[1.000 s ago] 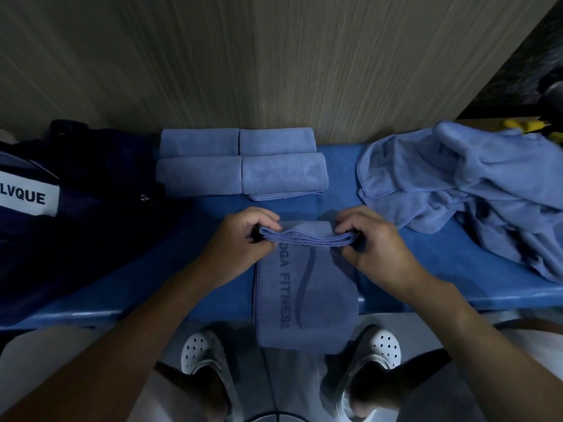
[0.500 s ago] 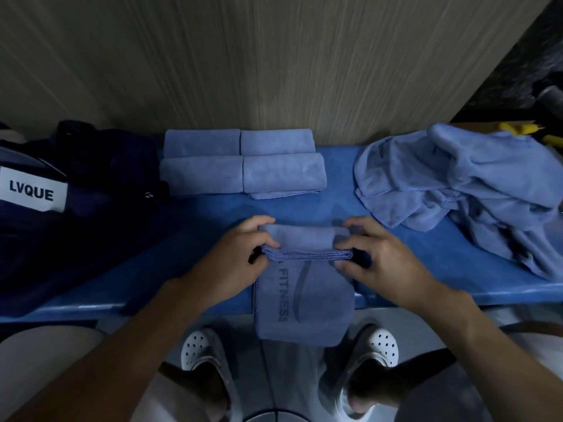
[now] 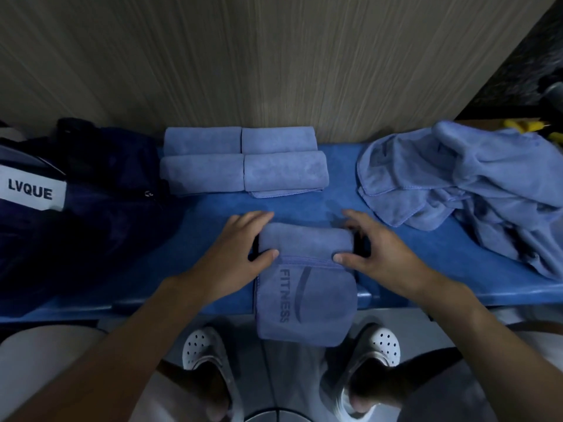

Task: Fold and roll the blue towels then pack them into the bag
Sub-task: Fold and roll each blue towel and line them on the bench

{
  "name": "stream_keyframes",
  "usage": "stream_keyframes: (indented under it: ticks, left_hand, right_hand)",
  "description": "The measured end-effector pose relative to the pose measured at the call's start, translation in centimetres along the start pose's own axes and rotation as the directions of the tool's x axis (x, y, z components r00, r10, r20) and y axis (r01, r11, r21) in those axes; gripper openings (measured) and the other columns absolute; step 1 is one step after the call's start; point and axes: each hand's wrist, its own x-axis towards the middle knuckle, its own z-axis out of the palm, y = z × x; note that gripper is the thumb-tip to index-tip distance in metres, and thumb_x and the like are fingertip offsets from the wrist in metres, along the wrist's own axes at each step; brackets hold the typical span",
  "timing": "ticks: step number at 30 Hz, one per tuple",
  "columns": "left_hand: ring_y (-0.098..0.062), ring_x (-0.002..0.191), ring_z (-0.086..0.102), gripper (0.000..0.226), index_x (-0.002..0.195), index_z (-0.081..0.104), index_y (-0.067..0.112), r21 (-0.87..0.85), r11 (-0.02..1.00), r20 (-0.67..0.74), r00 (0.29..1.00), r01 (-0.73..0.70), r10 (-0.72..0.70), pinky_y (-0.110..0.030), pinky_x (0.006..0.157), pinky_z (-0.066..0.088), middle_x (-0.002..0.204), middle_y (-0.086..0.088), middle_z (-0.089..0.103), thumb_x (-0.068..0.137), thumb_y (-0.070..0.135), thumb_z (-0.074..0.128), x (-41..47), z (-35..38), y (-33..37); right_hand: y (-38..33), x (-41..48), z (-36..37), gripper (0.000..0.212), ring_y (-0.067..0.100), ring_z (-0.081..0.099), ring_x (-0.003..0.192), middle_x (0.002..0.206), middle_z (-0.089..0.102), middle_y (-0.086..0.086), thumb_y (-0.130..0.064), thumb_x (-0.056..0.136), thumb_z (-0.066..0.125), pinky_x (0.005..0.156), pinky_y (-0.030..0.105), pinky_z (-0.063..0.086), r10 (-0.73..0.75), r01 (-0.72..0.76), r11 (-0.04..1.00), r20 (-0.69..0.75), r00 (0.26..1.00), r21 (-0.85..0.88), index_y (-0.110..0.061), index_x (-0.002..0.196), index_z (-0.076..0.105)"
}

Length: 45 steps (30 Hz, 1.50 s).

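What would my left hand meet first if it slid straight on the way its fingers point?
Your left hand would likely meet the near right rolled towel, loose edge first, across bare bench.

Blue bench (image 3: 304, 205): four rolled towels (image 3: 243, 161) at 12 o'clock, dark bag (image 3: 97, 214) at 9, loose towels (image 3: 475, 178) at 3, part-rolled towel (image 3: 304, 287) at 6.

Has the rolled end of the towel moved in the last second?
Yes: the rolled end has thickened and crept toward the bench's near edge, away from the four finished rolls.
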Motion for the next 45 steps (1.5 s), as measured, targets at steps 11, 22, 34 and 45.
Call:
stream_keyframes:
  ticks: [11, 22, 34, 45]
  left_hand:
    - [0.008, 0.092, 0.041, 0.025, 0.099, 0.054, 0.023, -0.006, 0.999, -0.090, 0.995, 0.034, -0.034, -0.032, 0.093, 0.029, 0.098, 0.011, 0.058, 0.084, 0.034, 0.070, 1.3, -1.1, 0.4]
    - [-0.012, 0.101, 0.055, 0.031, 0.110, 0.062, 0.014, -0.036, 0.976, -0.303, 0.933, -0.216, 0.196, -0.026, 0.092, 0.044, 0.107, 0.005, 0.061, 0.083, 0.001, 0.071, 2.6, -1.1, -0.6]
    - [0.001, 0.124, 0.048, 0.022, 0.091, 0.053, 0.028, -0.211, 0.967, -0.150, 0.982, -0.142, 0.111, -0.025, 0.101, 0.038, 0.129, 0.016, 0.056, 0.085, 0.050, 0.056, -0.4, -0.7, 0.6]
    - [-0.014, 0.120, 0.048, 0.061, 0.131, 0.052, 0.020, 0.028, 0.992, -0.050, 0.991, -0.124, 0.125, -0.035, 0.103, 0.039, 0.128, 0.008, 0.054, 0.082, 0.057, 0.051, -0.6, 0.1, 0.2]
  right_hand:
    - [-0.3, 1.4, -0.2, 0.020, 0.009, 0.060, 0.078, 0.084, 0.064, -0.005, -0.017, 0.078, 0.077, 0.069, 0.022, 0.049, -0.032, 0.034, 0.996, -0.016, 0.999, 0.086, -0.020, 0.090, 0.061]
    - [-1.0, 2.9, 0.7, 0.046, 0.023, 0.054, 0.105, 0.108, 0.061, -0.001, -0.014, 0.074, 0.078, 0.092, 0.045, 0.041, -0.245, 0.177, 0.950, -0.266, 0.932, -0.256, -0.018, 0.116, 0.061]
    - [-0.9, -0.4, 0.9, 0.038, 0.014, 0.053, 0.105, 0.108, 0.054, -0.011, -0.051, 0.075, 0.068, 0.092, 0.048, 0.042, -0.325, 0.293, 0.941, -0.209, 0.922, -0.170, -0.029, 0.105, 0.061]
    - [-0.8, -1.5, 1.0, 0.030, 0.015, 0.052, 0.110, 0.110, 0.057, -0.007, -0.043, 0.082, 0.068, 0.096, 0.037, 0.044, -0.121, 0.125, 0.992, -0.125, 0.985, 0.023, -0.030, 0.107, 0.055]
